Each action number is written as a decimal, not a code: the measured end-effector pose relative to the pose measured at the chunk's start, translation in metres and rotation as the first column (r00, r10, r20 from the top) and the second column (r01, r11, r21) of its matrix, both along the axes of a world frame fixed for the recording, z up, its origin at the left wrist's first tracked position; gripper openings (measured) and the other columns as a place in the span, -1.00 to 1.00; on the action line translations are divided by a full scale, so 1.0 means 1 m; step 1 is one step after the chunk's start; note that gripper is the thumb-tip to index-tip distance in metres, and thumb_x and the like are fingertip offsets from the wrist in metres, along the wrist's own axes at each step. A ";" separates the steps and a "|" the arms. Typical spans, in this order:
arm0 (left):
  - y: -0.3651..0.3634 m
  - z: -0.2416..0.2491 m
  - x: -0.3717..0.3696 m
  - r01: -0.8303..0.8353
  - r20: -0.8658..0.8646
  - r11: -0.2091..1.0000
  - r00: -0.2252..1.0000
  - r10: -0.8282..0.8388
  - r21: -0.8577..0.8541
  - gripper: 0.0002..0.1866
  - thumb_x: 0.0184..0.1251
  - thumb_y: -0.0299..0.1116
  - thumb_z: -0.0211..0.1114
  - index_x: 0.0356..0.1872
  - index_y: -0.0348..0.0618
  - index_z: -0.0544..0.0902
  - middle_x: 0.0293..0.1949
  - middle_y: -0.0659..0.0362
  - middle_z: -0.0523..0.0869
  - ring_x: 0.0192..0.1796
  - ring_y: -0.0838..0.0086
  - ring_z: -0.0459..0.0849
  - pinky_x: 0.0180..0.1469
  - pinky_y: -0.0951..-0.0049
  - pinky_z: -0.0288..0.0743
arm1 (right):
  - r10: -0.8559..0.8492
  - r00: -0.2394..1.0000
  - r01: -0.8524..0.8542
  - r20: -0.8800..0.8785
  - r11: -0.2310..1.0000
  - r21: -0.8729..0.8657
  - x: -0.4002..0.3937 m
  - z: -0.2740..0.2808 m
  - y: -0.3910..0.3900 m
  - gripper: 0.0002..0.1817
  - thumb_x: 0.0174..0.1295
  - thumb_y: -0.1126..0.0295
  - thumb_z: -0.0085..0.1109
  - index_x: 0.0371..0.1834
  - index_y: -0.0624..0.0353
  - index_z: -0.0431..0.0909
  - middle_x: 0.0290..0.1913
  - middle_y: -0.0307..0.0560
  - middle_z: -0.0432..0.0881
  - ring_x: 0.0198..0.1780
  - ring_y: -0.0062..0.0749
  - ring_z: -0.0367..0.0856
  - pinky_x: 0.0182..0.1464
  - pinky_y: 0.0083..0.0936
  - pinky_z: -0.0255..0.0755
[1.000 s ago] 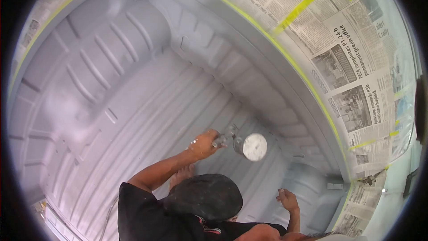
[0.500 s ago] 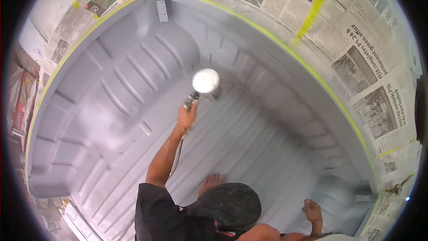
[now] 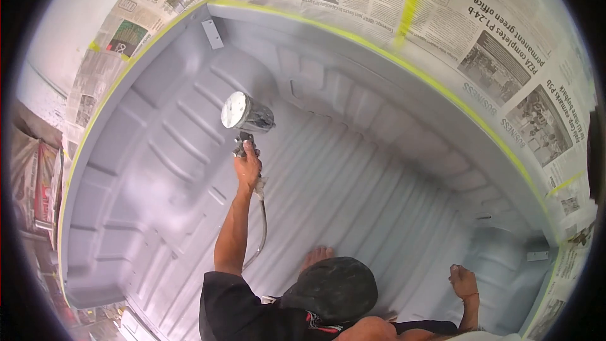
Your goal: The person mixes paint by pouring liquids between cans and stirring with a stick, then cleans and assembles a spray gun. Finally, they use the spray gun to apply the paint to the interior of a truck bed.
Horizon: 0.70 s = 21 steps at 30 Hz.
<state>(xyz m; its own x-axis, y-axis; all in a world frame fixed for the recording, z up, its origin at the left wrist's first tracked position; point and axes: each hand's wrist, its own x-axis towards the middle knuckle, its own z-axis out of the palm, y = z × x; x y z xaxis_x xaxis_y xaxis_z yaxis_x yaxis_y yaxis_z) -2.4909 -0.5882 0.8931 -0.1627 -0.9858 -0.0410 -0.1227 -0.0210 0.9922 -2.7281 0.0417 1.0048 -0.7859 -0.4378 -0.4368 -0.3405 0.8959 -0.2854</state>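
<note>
My left hand (image 3: 248, 165) is wrapped round the handle of a spray gun (image 3: 243, 143). A round metal paint cup (image 3: 249, 113) with a pale lid sits on the gun, tilted. From the handle a thin hose (image 3: 262, 218) hangs down in a curve toward my body. The gun is held over the ribbed grey floor (image 3: 353, 196) of a truck bed, close to the wheel-arch bulge and far corner. My right hand (image 3: 464, 282) is raised at the lower right, apart from the bed, its fingers curled closed with nothing visible in them.
Grey side walls (image 3: 379, 82) enclose me, edged with yellow masking tape (image 3: 353, 31). Newspaper sheets (image 3: 492, 63) cover the surfaces outside. My black-clad knee (image 3: 334, 287) and bare foot (image 3: 315, 256) are on the bed floor. Small metal brackets (image 3: 213, 34) sit at the corners.
My left hand has moved the spray gun to the left, and the cup's side now shows more. The camera view has shifted slightly. My right hand stays raised and closed.
</note>
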 end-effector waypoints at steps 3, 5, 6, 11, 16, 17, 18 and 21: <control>0.001 -0.018 -0.007 0.069 -0.011 0.998 0.998 -0.069 -0.011 -0.48 0.58 0.15 0.07 -0.26 -0.18 0.53 -0.51 0.27 0.55 -0.61 0.65 0.42 -0.58 0.52 0.29 | 0.069 0.998 -0.069 -0.004 0.997 -0.023 -0.001 -0.004 0.005 -0.37 0.53 -0.06 -0.23 -0.28 0.31 0.63 -0.51 0.09 0.69 -0.41 -0.13 0.73 -0.21 -0.28 0.56; 0.013 -0.010 -0.012 0.135 0.007 0.991 0.991 -0.135 0.006 -0.48 0.57 0.16 0.07 -0.25 -0.18 0.53 -0.50 0.27 0.56 -0.60 0.66 0.42 -0.58 0.53 0.29 | 0.007 1.000 -0.007 -0.001 1.000 -0.021 0.001 -0.001 0.004 -0.35 0.54 -0.07 -0.26 -0.25 0.34 0.63 -0.52 0.09 0.69 -0.41 -0.14 0.72 -0.23 -0.31 0.55; 0.021 -0.005 -0.013 0.143 0.007 0.990 0.990 -0.143 0.005 -0.48 0.57 0.16 0.07 -0.25 -0.18 0.53 -0.50 0.27 0.56 -0.60 0.66 0.42 -0.58 0.53 0.29 | -0.001 1.000 0.001 -0.002 1.000 -0.022 0.001 0.000 0.004 -0.35 0.54 -0.07 -0.26 -0.25 0.34 0.63 -0.52 0.09 0.69 -0.41 -0.14 0.72 -0.23 -0.31 0.55; 0.049 -0.011 -0.020 0.293 0.073 0.954 0.952 -0.298 0.067 -0.48 0.58 0.10 0.07 -0.26 -0.24 0.59 -0.49 0.25 0.60 -0.53 0.66 0.47 -0.51 0.52 0.34 | -0.015 1.000 0.015 0.012 1.000 -0.018 0.001 0.001 0.009 -0.28 0.55 -0.12 -0.34 -0.10 0.36 0.66 -0.50 0.10 0.70 -0.39 -0.12 0.73 -0.20 -0.32 0.56; 0.074 -0.003 -0.029 0.468 0.184 0.882 0.864 -0.468 0.049 -0.57 0.57 -0.05 0.14 -0.20 -0.31 0.63 -0.44 0.21 0.68 -0.39 0.54 0.57 -0.31 0.39 0.47 | -0.015 1.000 0.015 0.008 0.999 -0.049 0.003 0.009 -0.001 -0.25 0.55 -0.14 -0.40 -0.07 0.35 0.66 -0.49 0.12 0.71 -0.38 -0.09 0.73 -0.19 -0.31 0.56; 0.081 0.000 -0.032 0.474 0.180 0.879 0.861 -0.475 0.053 -0.65 0.54 -0.15 0.18 -0.22 -0.30 0.63 -0.45 0.15 0.69 -0.36 0.50 0.59 -0.25 0.33 0.50 | 0.001 1.000 -0.001 0.008 0.998 -0.063 0.002 0.009 -0.002 -0.25 0.55 -0.14 -0.41 -0.06 0.35 0.66 -0.49 0.12 0.71 -0.38 -0.09 0.73 -0.18 -0.31 0.56; 0.088 0.002 -0.034 0.475 0.182 0.879 0.861 -0.476 0.051 -0.65 0.54 -0.15 0.18 -0.22 -0.30 0.63 -0.45 0.15 0.69 -0.36 0.50 0.59 -0.25 0.33 0.50 | 0.000 1.000 0.000 0.008 0.998 -0.066 0.002 0.008 -0.002 -0.25 0.55 -0.14 -0.41 -0.06 0.35 0.66 -0.49 0.12 0.71 -0.38 -0.09 0.73 -0.18 -0.31 0.56; 0.103 0.002 -0.047 0.633 0.147 0.722 0.771 -0.620 -0.279 -0.78 0.42 -0.30 0.27 -0.14 -0.27 0.62 -0.44 0.00 0.65 -0.35 0.27 0.66 -0.21 0.28 0.51 | 0.008 1.000 -0.008 0.009 0.999 -0.050 -0.003 0.003 -0.002 -0.28 0.55 -0.12 -0.37 -0.07 0.34 0.66 -0.49 0.12 0.71 -0.38 -0.09 0.73 -0.19 -0.31 0.56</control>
<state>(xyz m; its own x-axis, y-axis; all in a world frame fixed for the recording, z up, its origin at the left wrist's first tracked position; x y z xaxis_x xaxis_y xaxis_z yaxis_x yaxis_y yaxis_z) -2.5379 -0.4851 0.8949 -0.7525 -0.6233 0.2127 -0.0415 0.3671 0.9292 -2.7310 0.0398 1.0078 -0.7783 -0.4653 -0.4216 -0.3445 0.8778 -0.3329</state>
